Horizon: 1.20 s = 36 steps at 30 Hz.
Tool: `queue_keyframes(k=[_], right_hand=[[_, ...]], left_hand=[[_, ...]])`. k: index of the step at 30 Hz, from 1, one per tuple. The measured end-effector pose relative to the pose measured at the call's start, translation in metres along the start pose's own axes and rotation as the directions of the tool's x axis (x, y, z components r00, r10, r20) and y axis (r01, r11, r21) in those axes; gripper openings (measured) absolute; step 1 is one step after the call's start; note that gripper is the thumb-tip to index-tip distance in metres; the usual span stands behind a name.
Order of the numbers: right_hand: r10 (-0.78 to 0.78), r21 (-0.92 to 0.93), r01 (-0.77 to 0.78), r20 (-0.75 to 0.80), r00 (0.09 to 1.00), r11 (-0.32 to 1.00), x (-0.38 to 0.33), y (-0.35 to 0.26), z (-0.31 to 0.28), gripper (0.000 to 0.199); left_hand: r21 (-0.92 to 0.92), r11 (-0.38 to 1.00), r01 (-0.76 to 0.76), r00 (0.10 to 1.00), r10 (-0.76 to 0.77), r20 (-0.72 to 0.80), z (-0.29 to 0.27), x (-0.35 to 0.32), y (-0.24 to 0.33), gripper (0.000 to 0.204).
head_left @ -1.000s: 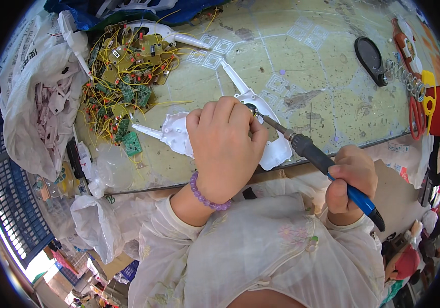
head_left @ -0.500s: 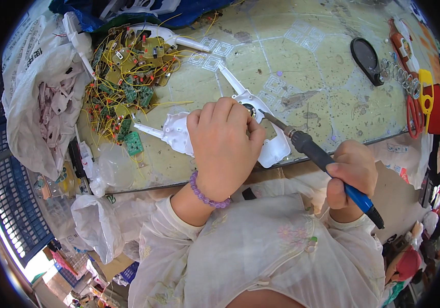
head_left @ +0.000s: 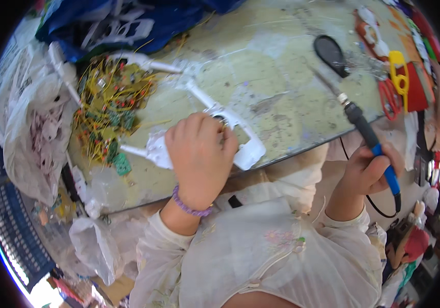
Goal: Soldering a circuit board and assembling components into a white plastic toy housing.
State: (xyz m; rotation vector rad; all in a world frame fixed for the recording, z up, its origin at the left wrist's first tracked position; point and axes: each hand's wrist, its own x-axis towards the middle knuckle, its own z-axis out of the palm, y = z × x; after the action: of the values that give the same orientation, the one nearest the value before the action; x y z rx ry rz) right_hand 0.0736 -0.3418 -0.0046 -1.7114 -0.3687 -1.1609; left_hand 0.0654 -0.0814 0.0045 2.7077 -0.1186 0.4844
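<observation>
My right hand (head_left: 370, 172) grips a soldering iron (head_left: 364, 127) by its blue and black handle, its metal tip pointing up and to the left over the table, apart from the work. My left hand (head_left: 198, 151) is closed, fingers bent down over a white plastic housing half (head_left: 252, 152) with a long narrow arm. By the fingertips part of a dark round piece (head_left: 222, 121) shows in the housing. What the fingers pinch is hidden under the hand. A second white plastic shell (head_left: 157, 150) lies just left of the left hand.
Circuit boards with yellow wires (head_left: 110, 97) are heaped at the left, beside a plastic bag (head_left: 30, 133) of small parts. A blue bag (head_left: 168, 25) with white shells lies behind. A black-rimmed magnifier (head_left: 330, 55), red scissors (head_left: 389, 100) and yellow-handled tool (head_left: 398, 74) lie at the right.
My right hand has drawn the soldering iron away from the housing, rightward, and its tip now points more upward. My left hand keeps its place on the housing while the whole view has shifted.
</observation>
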Motion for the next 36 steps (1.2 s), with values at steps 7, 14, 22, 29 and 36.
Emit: queue_keyframes(k=[7,14,22,29,36], right_hand=[[-0.324,-0.659,0.206,-0.061,0.944,0.723,0.07,0.01,-0.068,0.019],[0.385,-0.362,-0.367,-0.025,0.923,0.857,0.091,0.034,0.009,0.025],[0.529,-0.07,-0.542,-0.15,0.835,0.837,0.032,0.055,0.017,0.055],[0.068,-0.248,0.102,0.594,0.801,0.963,-0.026,-0.058,0.089,0.012],[0.488,-0.405,-0.274,0.695,0.527,0.872,-0.016,-0.049,0.106,0.018]], left_hand=[[-0.083,0.994,-0.067,0.995,0.06,-0.078,-0.02,-0.008,-0.005,0.022],[-0.093,0.994,-0.065,0.974,0.044,-0.22,-0.043,-0.025,-0.03,0.022],[-0.224,0.973,0.059,0.979,-0.099,-0.176,-0.066,-0.049,-0.076,0.023],[0.006,0.994,-0.11,0.992,0.109,0.057,-0.066,-0.057,-0.101,0.05],[-0.114,0.987,-0.113,0.98,0.13,0.154,-0.06,-0.056,-0.09,0.056]])
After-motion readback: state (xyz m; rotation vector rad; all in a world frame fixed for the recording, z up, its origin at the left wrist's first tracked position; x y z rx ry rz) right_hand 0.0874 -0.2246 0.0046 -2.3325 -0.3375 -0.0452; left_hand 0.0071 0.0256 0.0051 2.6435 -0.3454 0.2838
